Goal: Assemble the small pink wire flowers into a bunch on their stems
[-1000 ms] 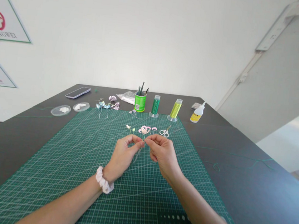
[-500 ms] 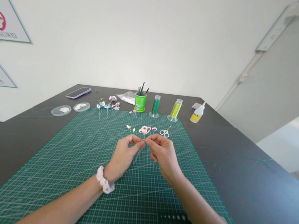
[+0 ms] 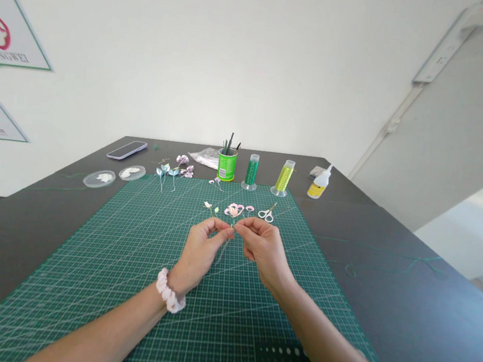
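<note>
Fingers of the left hand [image 3: 201,249] and right hand [image 3: 262,247] meet, pinched on the thin stem of a small pink flower [image 3: 233,210], held just above the green cutting mat [image 3: 125,284]. Mat lies on a dark desk [image 3: 404,316] against a white wall. Green can [image 3: 226,165] holds tools; two thread spools [image 3: 283,177] and a glue bottle [image 3: 319,184] stand beyond.
</note>
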{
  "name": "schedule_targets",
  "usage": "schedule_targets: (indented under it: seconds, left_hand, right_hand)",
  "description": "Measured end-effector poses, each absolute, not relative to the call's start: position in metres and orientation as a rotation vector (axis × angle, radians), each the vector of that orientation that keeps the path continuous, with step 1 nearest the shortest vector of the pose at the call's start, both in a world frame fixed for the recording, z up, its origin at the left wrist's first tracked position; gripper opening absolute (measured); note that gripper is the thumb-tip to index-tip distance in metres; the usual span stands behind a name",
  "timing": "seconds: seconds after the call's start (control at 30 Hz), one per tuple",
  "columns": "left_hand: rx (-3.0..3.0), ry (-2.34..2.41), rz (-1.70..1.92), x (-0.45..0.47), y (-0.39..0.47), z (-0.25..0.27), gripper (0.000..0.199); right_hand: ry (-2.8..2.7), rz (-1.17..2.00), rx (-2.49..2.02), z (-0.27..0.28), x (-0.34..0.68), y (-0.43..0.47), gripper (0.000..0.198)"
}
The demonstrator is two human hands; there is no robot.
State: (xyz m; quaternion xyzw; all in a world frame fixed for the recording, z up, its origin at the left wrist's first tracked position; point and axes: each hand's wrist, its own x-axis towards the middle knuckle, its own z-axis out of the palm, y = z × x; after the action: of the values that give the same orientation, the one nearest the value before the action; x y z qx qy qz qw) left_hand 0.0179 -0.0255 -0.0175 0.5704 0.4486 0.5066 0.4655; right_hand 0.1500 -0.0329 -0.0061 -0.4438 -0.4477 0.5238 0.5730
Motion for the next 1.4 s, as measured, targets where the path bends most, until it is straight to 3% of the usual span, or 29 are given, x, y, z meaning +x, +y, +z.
schedule_targets:
  seconds: [1.4]
  left_hand:
    - [1.148, 0.9, 1.193, 0.02, -0.0261, -0.0156, 0.016]
  right_hand:
    - [-1.039, 1.258, -1.034, -0.0017, 0.1489, -0.0337, 0.025]
